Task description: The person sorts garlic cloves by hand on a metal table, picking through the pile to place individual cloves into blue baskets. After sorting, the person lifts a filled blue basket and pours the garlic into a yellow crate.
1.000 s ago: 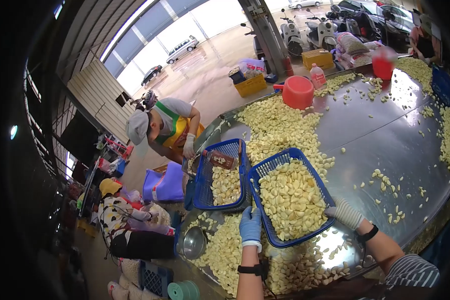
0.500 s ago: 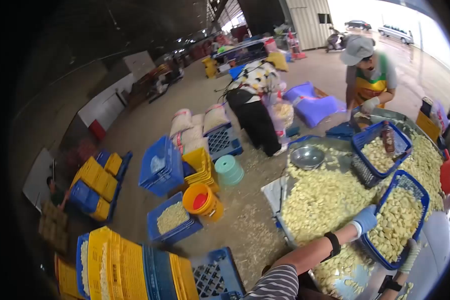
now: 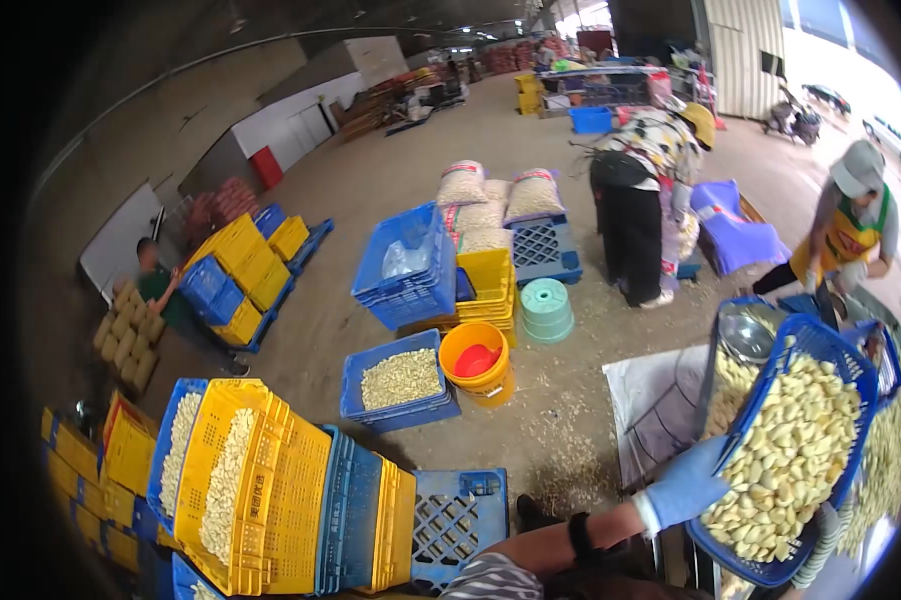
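A blue plastic basket [image 3: 752, 425] full of peeled garlic cloves [image 3: 785, 455] is held up in front of me, tilted, at the right of the head view. My left hand [image 3: 688, 487], in a light blue glove, is closed on its near left side. On the lower right side, my right hand [image 3: 823, 542] in a pale knitted glove grips the basket; its fingers are partly hidden. Beneath and beyond lies a metal worktable with more cloves [image 3: 895, 450] spread over it. A steel bowl [image 3: 747, 337] sits at the table's far left corner.
Stacked yellow crates [image 3: 255, 490] holding cloves stand at lower left, beside a blue pallet [image 3: 460, 525]. An orange bucket [image 3: 478, 362], a blue crate of cloves [image 3: 398, 385] and a green tub [image 3: 547, 310] are on the floor. A co-worker [image 3: 850, 225] stands across the table; others are farther off.
The basket has been lifted off the worktable and brought nearer, with both hands on it. My view has swung left, so the floor crates and buckets appear farther right.
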Tool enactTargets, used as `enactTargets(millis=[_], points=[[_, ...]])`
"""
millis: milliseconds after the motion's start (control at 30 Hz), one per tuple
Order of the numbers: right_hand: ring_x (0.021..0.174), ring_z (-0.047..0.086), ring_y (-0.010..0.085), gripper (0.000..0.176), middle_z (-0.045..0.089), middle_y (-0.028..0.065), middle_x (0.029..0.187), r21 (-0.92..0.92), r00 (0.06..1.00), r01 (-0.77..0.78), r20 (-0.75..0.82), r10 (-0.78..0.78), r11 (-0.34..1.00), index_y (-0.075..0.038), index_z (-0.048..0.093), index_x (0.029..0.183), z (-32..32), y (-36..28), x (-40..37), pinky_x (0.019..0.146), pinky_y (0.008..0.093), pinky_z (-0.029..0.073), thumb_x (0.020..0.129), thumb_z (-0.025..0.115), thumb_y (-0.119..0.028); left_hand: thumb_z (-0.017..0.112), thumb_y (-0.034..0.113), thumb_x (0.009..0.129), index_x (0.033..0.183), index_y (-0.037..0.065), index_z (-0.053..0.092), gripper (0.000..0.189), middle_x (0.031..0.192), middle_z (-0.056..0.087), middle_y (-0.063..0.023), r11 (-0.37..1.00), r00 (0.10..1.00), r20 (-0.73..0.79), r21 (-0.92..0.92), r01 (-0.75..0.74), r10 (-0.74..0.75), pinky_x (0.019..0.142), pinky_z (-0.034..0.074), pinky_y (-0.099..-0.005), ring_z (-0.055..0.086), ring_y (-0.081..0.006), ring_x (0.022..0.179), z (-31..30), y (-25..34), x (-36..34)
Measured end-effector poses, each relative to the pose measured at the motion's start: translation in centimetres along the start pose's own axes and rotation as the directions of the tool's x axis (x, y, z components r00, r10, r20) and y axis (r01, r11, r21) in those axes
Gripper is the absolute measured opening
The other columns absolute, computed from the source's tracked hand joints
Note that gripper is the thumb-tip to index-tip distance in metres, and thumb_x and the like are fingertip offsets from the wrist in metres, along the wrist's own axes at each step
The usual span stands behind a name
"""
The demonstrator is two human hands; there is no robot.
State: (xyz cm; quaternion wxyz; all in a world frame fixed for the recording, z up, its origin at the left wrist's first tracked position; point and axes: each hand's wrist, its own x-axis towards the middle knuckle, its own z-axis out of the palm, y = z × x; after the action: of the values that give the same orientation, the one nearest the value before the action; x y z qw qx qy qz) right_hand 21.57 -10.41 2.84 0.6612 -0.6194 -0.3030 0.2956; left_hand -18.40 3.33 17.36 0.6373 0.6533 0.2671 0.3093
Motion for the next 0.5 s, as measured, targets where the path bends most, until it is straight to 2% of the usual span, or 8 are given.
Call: enactTargets(millis=[100,133,200,333,400,433,467,500], points=[[0.083,0.06,0.0148,0.051,0.064,0.0063,0.098,-0.112,0.996,0.044,0.078,-0.035,0.993,0.001,0.052,0.124,9.4,2.6,-4.9,0.074,0.0267,0.05,0.073,0.058,-0.007,0.061,0.004,0.077,0.124,-0.003,0.05,0.049,0.112,0.062,-0.0138,0.997,0.981,-0.176,0.005,0.082,-0.08,0.097,0.044,-0.0319,0.057,-0.0174,0.106,-9.0,-1.9,-3.7],[0.083,0.06,0.0147,0.051,0.064,0.0063,0.097,-0.144,0.993,0.071,0.101,-0.057,0.987,0.001,0.052,0.124,19.7,-2.4,-4.8,0.074,0.0266,0.05,0.073,0.058,-0.007,0.061,0.002,0.079,0.126,-0.004,0.048,0.049,0.116,0.061,-0.013,0.999,0.985,-0.163,-0.015,0.051,-0.053,0.098,0.043,-0.0309,0.055,-0.0163,0.109,-12.5,-3.5,-4.6],[0.082,0.06,0.0145,0.052,0.065,0.0062,0.096,-0.232,0.985,0.112,0.156,-0.077,0.966,0.001,0.052,0.124,28.2,-4.0,-4.8,0.074,0.0266,0.05,0.073,0.058,-0.007,0.061,0.0,0.079,0.128,-0.004,0.046,0.051,0.12,0.059,-0.0119,0.921,0.964,-0.266,-0.376,-0.103,-0.001,0.099,0.042,-0.0306,0.054,-0.0159,0.111,-18.5,-5.0,-7.0],[0.078,0.06,0.0143,0.045,0.066,0.0073,0.097,0.021,0.878,-0.071,0.476,0.052,0.997,0.003,0.059,0.11,48.8,-4.5,-6.3,0.072,0.0288,0.051,0.067,0.061,-0.008,0.065,0.001,0.077,0.126,-0.003,0.047,0.052,0.116,0.061,-0.0107,0.986,0.881,-0.472,-0.163,-0.045,-0.038,0.095,0.044,-0.0319,0.056,-0.0168,0.106,-30.5,-10.0,-12.7],[0.08,0.06,0.0138,0.044,0.066,0.008,0.097,-0.113,0.777,-0.181,0.592,0.212,0.977,0.004,0.059,0.11,57.7,-5.4,-7.6,0.073,0.0282,0.05,0.068,0.061,-0.009,0.067,0.012,0.076,0.124,-0.002,0.051,0.052,0.105,0.065,-0.0146,0.868,0.728,-0.681,0.313,0.385,-0.078,0.085,0.048,-0.035,0.062,-0.021,0.094,-35.9,-8.4,-16.5],[0.082,0.06,0.0138,0.044,0.066,0.0084,0.097,-0.222,0.714,-0.095,0.664,0.221,0.971,0.005,0.058,0.11,61.6,-5.3,-7.4,0.075,0.0277,0.05,0.069,0.062,-0.009,0.067,0.012,0.076,0.124,-0.002,0.051,0.052,0.105,0.065,-0.0146,0.866,0.721,-0.687,0.302,0.399,-0.093,0.085,0.048,-0.035,0.062,-0.021,0.094,-38.2,-9.3,-17.9],[0.083,0.06,0.0138,0.044,0.066,0.0089,0.097,-0.32,0.64,0.002,0.728,0.244,0.947,0.006,0.058,0.111,65.2,-4.2,-7.2,0.077,0.0272,0.05,0.07,0.062,-0.009,0.069,0.014,0.074,0.122,-0.002,0.051,0.053,0.103,0.065,-0.0146,0.893,0.608,-0.788,0.201,0.403,-0.097,0.083,0.049,-0.0356,0.063,-0.0225,0.092,-40.1,-11.3,-19.6],[0.083,0.06,0.014,0.041,0.067,0.0089,0.096,-0.253,0.577,-0.105,0.772,0.266,0.962,0.006,0.059,0.109,68.8,-2.0,-7.3,0.078,0.0273,0.049,0.071,0.062,-0.008,0.071,0.016,0.072,0.12,-0.002,0.052,0.055,0.101,0.065,-0.0147,0.915,0.474,-0.873,0.097,0.392,-0.11,0.081,0.049,-0.0362,0.063,-0.024,0.09,-41.8,-12.5,-20.9]])
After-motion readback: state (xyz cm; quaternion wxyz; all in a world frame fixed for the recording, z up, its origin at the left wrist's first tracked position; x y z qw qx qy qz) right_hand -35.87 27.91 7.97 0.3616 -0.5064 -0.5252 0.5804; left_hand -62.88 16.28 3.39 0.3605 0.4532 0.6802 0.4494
